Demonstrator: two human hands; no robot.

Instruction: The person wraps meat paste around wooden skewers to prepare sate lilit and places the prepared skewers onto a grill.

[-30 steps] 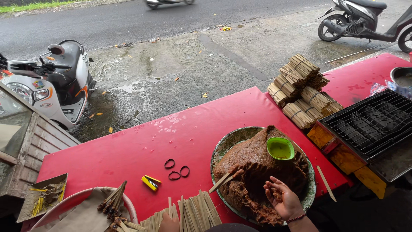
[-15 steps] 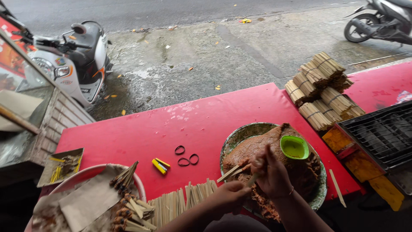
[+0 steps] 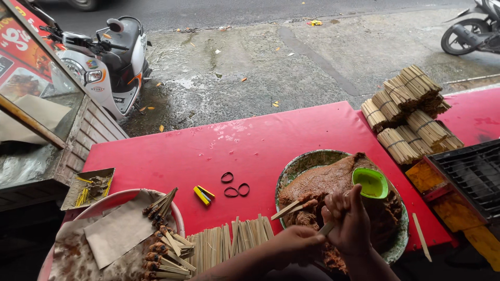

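Note:
My right hand (image 3: 350,225) is closed around a lump of brown minced meat over the big patterned bowl (image 3: 301,165) of the same brown mix. My left hand (image 3: 296,242) holds a flat bamboo skewer (image 3: 327,229) whose end goes into the meat in my right hand. A small green bowl (image 3: 370,182) sits on the mix, just right of my right hand. More flat sticks (image 3: 296,208) lean on the bowl's left rim. A row of bare skewers (image 3: 229,244) lies on the red table (image 3: 208,151) beside my left arm.
A round tray (image 3: 109,237) with paper and finished meat skewers (image 3: 159,234) sits front left. Black rubber bands (image 3: 234,186) and a yellow packet (image 3: 203,194) lie mid-table. Bundled sticks (image 3: 409,117) are stacked at right, beside a charcoal grill (image 3: 471,177). Scooters and wet pavement lie beyond.
The view has swung left and down. My left hand came in from below to join the right, and both now work a skewer into the meat over the bowl.

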